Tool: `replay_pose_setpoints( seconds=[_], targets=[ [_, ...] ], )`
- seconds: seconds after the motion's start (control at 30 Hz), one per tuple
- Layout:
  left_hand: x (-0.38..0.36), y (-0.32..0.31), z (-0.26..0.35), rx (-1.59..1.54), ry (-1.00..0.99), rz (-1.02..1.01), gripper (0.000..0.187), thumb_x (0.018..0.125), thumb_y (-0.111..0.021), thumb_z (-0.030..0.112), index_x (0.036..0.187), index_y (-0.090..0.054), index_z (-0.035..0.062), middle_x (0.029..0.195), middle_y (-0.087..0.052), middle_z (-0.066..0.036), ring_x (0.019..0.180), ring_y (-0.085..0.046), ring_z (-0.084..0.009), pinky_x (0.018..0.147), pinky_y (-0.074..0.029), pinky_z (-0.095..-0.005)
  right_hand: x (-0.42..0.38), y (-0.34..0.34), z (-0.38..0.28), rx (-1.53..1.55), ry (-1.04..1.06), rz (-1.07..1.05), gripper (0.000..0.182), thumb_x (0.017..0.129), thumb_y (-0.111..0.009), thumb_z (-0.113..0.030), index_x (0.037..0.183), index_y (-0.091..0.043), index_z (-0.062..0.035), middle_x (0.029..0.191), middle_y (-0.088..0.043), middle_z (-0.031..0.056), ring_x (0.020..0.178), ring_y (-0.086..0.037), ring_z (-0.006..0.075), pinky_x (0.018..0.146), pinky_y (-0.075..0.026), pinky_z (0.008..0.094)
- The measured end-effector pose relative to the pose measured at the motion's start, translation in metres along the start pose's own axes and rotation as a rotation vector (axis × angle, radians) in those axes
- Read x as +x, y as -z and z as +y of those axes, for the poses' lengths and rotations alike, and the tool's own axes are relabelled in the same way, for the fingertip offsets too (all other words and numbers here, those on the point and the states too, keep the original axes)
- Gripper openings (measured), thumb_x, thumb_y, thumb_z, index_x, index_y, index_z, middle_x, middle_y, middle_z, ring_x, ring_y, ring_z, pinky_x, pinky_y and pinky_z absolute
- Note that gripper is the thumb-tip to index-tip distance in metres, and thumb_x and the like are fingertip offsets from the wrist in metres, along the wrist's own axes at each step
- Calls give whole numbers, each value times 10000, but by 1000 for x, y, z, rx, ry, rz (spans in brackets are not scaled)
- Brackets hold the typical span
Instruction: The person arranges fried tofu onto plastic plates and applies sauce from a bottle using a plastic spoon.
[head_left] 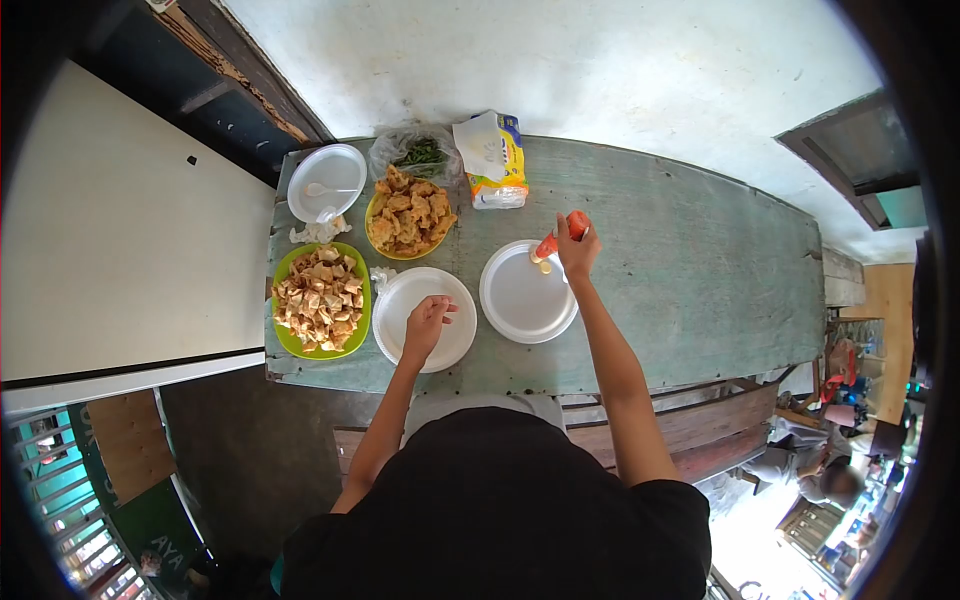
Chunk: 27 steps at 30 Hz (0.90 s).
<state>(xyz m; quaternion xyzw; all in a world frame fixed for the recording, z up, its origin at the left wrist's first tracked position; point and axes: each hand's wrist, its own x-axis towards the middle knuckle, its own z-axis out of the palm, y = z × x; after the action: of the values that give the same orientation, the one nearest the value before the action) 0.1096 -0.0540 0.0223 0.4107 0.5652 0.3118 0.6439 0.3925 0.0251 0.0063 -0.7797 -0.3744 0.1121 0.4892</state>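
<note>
Black shirt (500, 500), red bottle (547, 247) over white plate (522, 306), fritters (410, 213) in yellow dish (402, 256)

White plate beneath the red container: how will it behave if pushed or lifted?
The white plate probably slides easily, since it carries only small yellowish blobs. Its wide, shallow shape should resist tipping. Lifted by one side, it may flex, since it looks thin.

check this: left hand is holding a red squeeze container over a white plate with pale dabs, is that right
The side is wrong: the head view shows the right hand holding the red squeeze container over a white plate with pale dabs.
</note>
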Motion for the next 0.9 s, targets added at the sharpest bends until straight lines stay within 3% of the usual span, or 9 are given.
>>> replay_pose_setpoints(
  seconds=[0.17,0.23,0.27,0.53,0.73,0.8,0.9],
  targets=[
    [-1,2,4,3,4,-4,187,908,-457,123,992,-557,-10,976,-609,-86,890,-615,-156,683,-478,-252,1,9,4,25,-28,32,397,710,-722,-331,843,-627,30,723,-633,141,649,-594,224,660,-469,340],
    [-1,3,6,26,3,-1,188,910,-454,122,993,-554,-13,990,-604,-89,890,-615,-158,685,-479,-252,1,26,2,-10,-160,6,388,709,-722,-353,750,-622,19,667,-616,105,611,-568,193,628,-458,336],
    [-2,3,6,24,4,-1,188,910,-454,122,993,-554,-13,990,-604,-89,890,-615,-158,685,-479,-252,3,25,19,-2,-160,51,378,723,-717,-352,678,-600,4,624,-585,50,578,-517,135,588,-437,316],
    [-2,2,-2,32,8,-7,187,913,-449,120,986,-549,-20,1008,-599,-93,897,-615,-163,684,-479,-255,-29,77,30,188,-235,-54,308,767,-698,-303,673,-588,-31,635,-535,-29,580,-446,65,541,-379,253],
    [-4,-6,-2,55,10,-33,211,910,-472,163,994,-565,-6,920,-624,-83,863,-608,-142,688,-474,-255,-47,85,28,275,-294,-249,220,790,-684,-219,732,-590,-29,677,-546,-29,612,-465,46,554,-379,228],
    [-6,-7,-3,61,15,-38,218,910,-475,174,996,-568,-3,903,-627,-82,856,-606,-138,688,-473,-255,-47,88,20,300,-154,-517,176,787,-684,-166,767,-586,-21,686,-563,-20,638,-496,43,569,-412,223],
    [-8,-6,-8,68,23,-51,226,912,-476,184,1002,-570,-1,896,-629,-84,850,-604,-136,686,-473,-255,-52,86,10,229,-8,-708,165,778,-688,-140,787,-583,-13,700,-579,-9,661,-518,44,590,-441,217]
  ],
)
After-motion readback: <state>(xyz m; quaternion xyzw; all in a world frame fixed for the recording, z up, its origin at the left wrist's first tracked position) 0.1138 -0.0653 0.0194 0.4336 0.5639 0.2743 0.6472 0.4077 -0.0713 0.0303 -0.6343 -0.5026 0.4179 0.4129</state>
